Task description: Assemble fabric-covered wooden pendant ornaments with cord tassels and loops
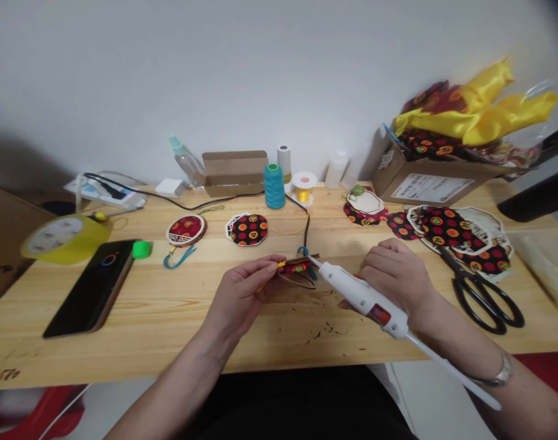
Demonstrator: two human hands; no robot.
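Observation:
My left hand (pixel 244 290) pinches a small patterned fabric piece (pixel 297 267) by its left end, above the middle of the table. Yellow cord shows at my fingertips, a thin loop hangs below the piece, and teal cord is at its far right side. In my right hand (pixel 393 278) is a white glue gun (pixel 363 296), its fingers wrapped round the handle. The gun's nozzle points up and left and meets or nearly meets the right end of the piece. A glue stick sticks out of the gun's rear.
Black scissors (pixel 483 296) and fabric pieces (pixel 457 232) lie right. A phone (pixel 93 287), yellow tape (pixel 65 238) and green cap (pixel 142 249) lie left. Teal thread (pixel 274 187), an open box (pixel 235 174) and a full carton (pixel 425 180) stand behind. Dark scraps lie near the front.

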